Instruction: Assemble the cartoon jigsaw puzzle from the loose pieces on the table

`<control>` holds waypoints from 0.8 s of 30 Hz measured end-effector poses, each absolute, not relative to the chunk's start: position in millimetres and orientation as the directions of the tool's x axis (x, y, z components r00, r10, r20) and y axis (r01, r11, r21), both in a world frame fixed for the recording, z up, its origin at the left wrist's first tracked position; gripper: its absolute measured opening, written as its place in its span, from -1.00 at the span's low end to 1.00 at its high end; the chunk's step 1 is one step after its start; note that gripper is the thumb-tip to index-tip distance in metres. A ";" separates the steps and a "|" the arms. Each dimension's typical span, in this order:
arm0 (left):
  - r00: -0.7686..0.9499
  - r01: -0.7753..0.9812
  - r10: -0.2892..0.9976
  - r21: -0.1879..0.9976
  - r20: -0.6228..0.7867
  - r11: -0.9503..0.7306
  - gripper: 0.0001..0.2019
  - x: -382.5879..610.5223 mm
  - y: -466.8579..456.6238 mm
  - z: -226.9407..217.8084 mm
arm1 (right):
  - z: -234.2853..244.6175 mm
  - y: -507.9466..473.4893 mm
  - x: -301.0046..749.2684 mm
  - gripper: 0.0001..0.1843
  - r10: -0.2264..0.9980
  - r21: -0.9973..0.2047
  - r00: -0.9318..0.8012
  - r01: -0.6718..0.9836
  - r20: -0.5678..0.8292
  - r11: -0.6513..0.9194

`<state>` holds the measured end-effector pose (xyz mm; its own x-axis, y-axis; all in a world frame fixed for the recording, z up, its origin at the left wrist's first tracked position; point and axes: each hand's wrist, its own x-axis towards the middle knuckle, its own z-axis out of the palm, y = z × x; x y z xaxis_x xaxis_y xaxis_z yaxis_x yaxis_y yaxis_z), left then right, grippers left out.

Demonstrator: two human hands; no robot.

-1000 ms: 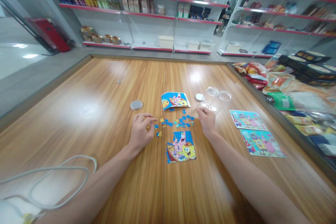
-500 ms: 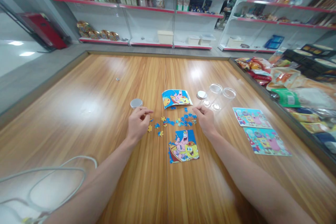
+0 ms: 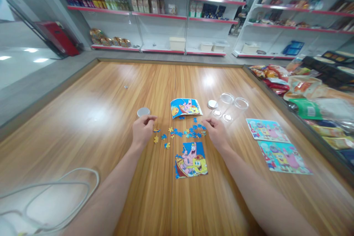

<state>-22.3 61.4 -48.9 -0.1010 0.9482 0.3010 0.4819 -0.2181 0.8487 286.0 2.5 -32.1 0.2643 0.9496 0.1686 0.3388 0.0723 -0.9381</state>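
Note:
Loose jigsaw puzzle pieces [image 3: 191, 131], mostly blue with some yellow, lie scattered between my hands. My left hand [image 3: 143, 129] hovers left of them, fingers pressed together near a silvery round lid [image 3: 143, 112]. My right hand [image 3: 216, 131] is pinched at the right end of the pieces. Whatever either hand may hold is too small to make out. Closer to me lies a partly assembled cartoon puzzle [image 3: 191, 159] with a pink figure and a yellow one in a boat; its left edge is uneven. Beyond the pieces, a curled picture card [image 3: 186, 108] carries a similar scene.
Two clear plastic jars [image 3: 233, 107] lie at the right beside another silvery lid [image 3: 212, 104]. Two assembled cartoon puzzles [image 3: 282, 151] rest farther right. A pale cable [image 3: 59, 183] loops at the lower left. Packaged snacks [image 3: 301, 92] line the right edge; shelves [image 3: 160, 14] stand behind.
The whole view has tilted slightly, shifting the tabletop lower in the picture. My left fingers have drawn closer together. The right hand stays pinched beside the pieces.

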 end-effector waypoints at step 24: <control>0.676 0.525 0.658 0.410 0.332 -0.746 -0.73 -1.3 29.4 -31.2 | -30.9 -1.5 275.8 -0.74 0.967 -0.837 0.107 0.530 0.230 0.140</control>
<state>-1.3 29.4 -31.2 0.6762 0.6579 0.3316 0.5246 -0.7460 0.4103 275.8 -1.5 -30.9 0.1067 0.9674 0.2297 0.5297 0.1401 -0.8365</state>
